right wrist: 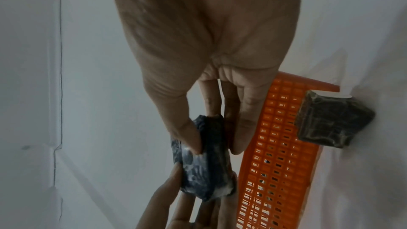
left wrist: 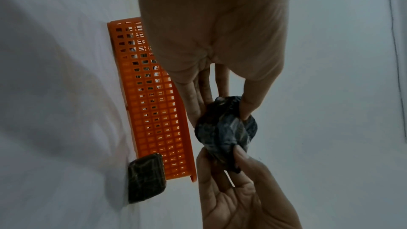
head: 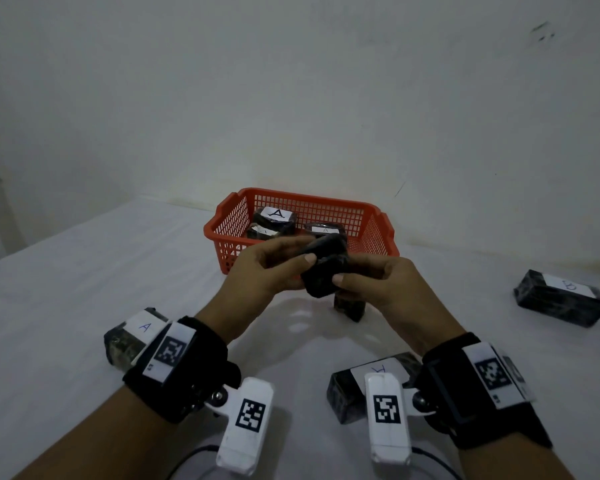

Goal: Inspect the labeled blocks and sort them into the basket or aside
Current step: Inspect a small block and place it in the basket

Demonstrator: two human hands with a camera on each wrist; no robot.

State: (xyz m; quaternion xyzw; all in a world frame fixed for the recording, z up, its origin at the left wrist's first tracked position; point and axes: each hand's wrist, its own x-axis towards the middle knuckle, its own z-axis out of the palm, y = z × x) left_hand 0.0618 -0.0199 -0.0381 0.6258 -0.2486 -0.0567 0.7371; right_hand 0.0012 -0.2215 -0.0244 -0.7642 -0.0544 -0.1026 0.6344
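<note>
black wrapping is covering the held block [head: 324, 266], which both hands are pinching in the air just in front of the orange basket [head: 378, 220]. the left hand [head: 260, 271] is gripping its left end between thumb and fingers, and the right hand [head: 378, 282] is gripping the right end the same way; no label is showing on the faces in view. inside the basket two blocks marked "a" are lying, one at the left [head: 274, 220] and one toward the right [head: 324, 230]. on the white table [head: 66, 271] another "a" block [head: 132, 337] is sitting beside the left wrist, a labeled block [head: 368, 386] is lying by the right wrist, a dark block [head: 350, 306] is standing under the hands, and a further labeled block [head: 561, 297] is resting well apart at the right.
</note>
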